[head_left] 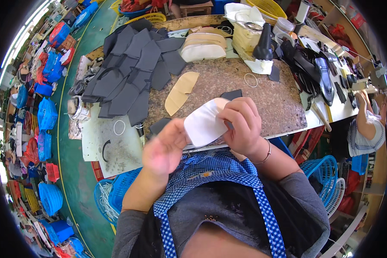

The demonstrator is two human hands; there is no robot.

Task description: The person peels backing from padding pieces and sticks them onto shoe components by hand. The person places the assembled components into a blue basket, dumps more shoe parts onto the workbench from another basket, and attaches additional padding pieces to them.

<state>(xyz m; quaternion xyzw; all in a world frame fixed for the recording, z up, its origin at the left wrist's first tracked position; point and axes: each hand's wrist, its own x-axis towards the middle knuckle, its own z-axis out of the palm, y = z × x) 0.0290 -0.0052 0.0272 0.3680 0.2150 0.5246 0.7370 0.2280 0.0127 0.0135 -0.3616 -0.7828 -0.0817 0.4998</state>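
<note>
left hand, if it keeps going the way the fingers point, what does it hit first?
Probably the white, rounded fabric piece: the left hand is blurred, fingers aimed up and right, at that piece's edge. The right hand holds the piece. Depth is unclear, so whether they touch cannot be told.

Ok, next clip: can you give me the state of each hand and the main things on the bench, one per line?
Left hand: blurred, fingertips at the white piece's edge; grip unclear.
Right hand: closed on the white piece.
White piece: held up off the bench, slightly curved.
Tan insole: lying flat, untouched.
Dark grey pieces: spread in an overlapping pile.
Rubber band: lying loose on the bench.
</note>
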